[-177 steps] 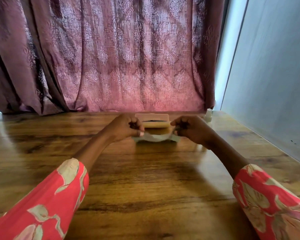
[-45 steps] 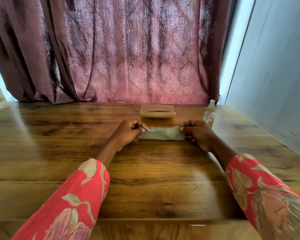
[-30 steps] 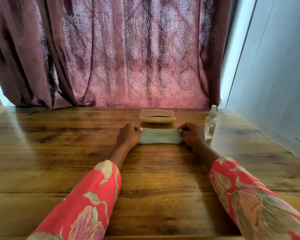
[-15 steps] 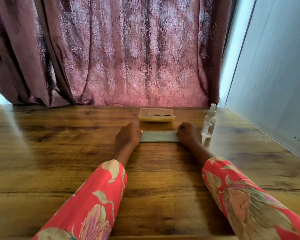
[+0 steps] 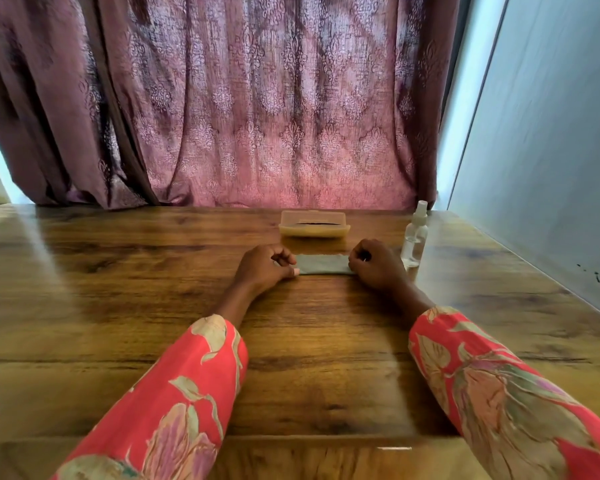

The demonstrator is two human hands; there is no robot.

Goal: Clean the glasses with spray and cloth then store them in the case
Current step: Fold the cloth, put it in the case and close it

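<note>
A pale green cloth point(image 5: 322, 264), folded into a narrow strip, lies flat on the wooden table point(image 5: 153, 306). My left hand point(image 5: 264, 268) pinches its left end with curled fingers. My right hand point(image 5: 374, 266) pinches its right end the same way. Behind the cloth sits a tan glasses case point(image 5: 314, 227), its lid down; a dark line shows along its top. A small clear spray bottle point(image 5: 414, 239) stands upright just right of my right hand. The glasses themselves are not visible.
A maroon patterned curtain point(image 5: 257, 98) hangs along the table's far edge. A pale wall point(image 5: 551, 150) runs along the table's right side. My red floral sleeves point(image 5: 187, 393) lie over the near part of the table.
The cloth went from held up between both hands to lying on the table, folded narrower. Both hands stay on its ends.
</note>
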